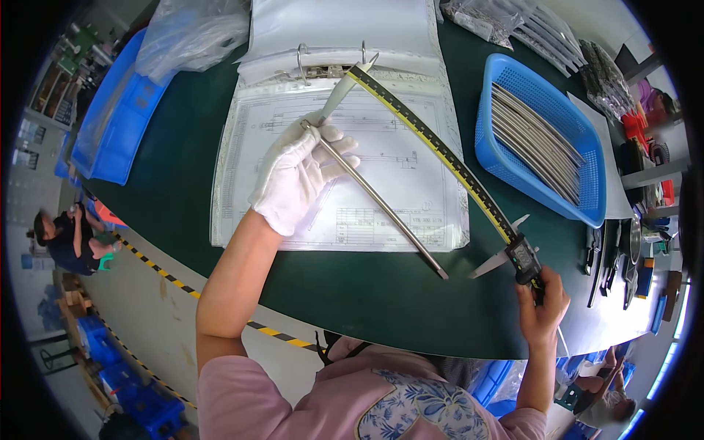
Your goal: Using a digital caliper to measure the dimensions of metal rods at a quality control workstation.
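Observation:
My left hand (297, 172), in a white glove, grips a slim metal rod (385, 207) near its upper end. From there the rod slants down to the right, its lower end past the binder's front edge. A long digital caliper (440, 150) lies slantwise to the right of the rod, jaws spread far apart. Its far jaw (339, 97) reaches down to the gloved fingers by the rod's upper end. My bare right hand (541, 304) is closed around the caliper at its black slider (522, 258). The slider's jaw points toward the rod's lower end, with a small gap.
Beneath is a ring binder (257, 213) opened at a technical drawing, on a green table (330, 293). A blue basket (480, 139) of metal rods stands right. Far left are a blue bin (121, 147) and clear plastic bags (194, 37). Hand tools (612, 253) lie at the right edge.

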Available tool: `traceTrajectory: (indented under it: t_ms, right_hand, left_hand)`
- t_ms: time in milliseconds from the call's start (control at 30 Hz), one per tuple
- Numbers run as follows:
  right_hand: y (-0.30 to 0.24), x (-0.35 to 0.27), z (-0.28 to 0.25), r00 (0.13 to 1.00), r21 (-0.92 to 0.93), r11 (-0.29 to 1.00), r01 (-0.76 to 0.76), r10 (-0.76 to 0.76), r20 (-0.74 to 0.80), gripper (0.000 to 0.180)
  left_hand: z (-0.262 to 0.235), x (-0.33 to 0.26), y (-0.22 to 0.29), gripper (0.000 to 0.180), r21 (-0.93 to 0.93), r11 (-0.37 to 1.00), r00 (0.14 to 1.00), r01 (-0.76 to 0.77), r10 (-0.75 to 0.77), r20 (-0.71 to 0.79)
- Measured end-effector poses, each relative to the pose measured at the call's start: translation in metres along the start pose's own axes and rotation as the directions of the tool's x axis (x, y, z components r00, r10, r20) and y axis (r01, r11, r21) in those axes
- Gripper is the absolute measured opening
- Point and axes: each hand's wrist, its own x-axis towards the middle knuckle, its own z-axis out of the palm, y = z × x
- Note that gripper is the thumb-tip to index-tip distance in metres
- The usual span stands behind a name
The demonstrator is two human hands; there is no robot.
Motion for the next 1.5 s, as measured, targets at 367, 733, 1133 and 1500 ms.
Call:
traceTrajectory:
  t_ms: [367, 733, 1133, 1500]
  right_hand:
    - [0.003, -0.010, -0.006, 1.000, -0.005, 1.000, -0.027, 0.027, -0.016, 0.026]
    - [-0.001, -0.006, 0.001, 0.999, -0.007, 0.999, 0.036, -0.037, -0.017, 0.028]
    - [-0.002, -0.004, 0.004, 0.993, -0.068, 0.991, 0.114, -0.112, 0.039, 0.028]
    - [-0.005, -0.004, 0.010, 0.987, -0.123, 0.981, 0.153, -0.158, -0.036, 0.030]
  left_hand:
    - [-0.006, 0.001, 0.005, 0.027, -0.119, 0.989, 0.994, 0.090, -0.082, 0.072]
    - [-0.004, 0.000, 0.007, 0.025, -0.094, 0.989, 0.994, 0.111, -0.112, 0.002]
    - [-0.002, -0.002, 0.008, 0.023, -0.042, 0.993, 0.983, 0.112, -0.117, -0.142]
    - [-0.001, -0.003, 0.008, 0.021, -0.009, 0.994, 0.975, 0.113, -0.112, -0.193]
